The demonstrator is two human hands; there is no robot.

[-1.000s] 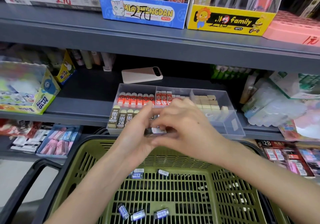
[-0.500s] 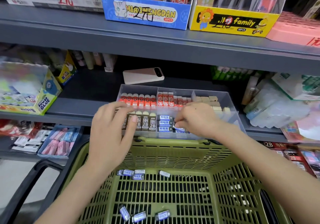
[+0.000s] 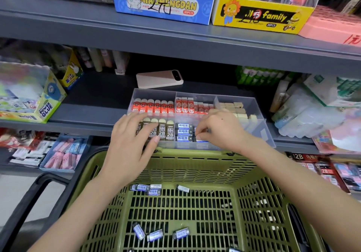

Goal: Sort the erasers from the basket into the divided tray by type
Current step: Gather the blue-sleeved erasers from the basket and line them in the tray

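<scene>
The clear divided tray (image 3: 261, 126) holds red-sleeved erasers (image 3: 156, 106) upright along the back, beige blocks (image 3: 239, 111) at back right and brown 2B erasers (image 3: 162, 132) upright at front left. Blue-labelled erasers (image 3: 183, 131) are stacked flat in the front middle, one pinched by the right hand (image 3: 218, 128). Just below, the green slotted basket (image 3: 195, 155) holds loose erasers (image 3: 154, 235) scattered on its floor.

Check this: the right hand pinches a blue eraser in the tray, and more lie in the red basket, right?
No: the head view shows the basket is green, not red. The right hand does pinch a blue eraser in the tray.
</scene>
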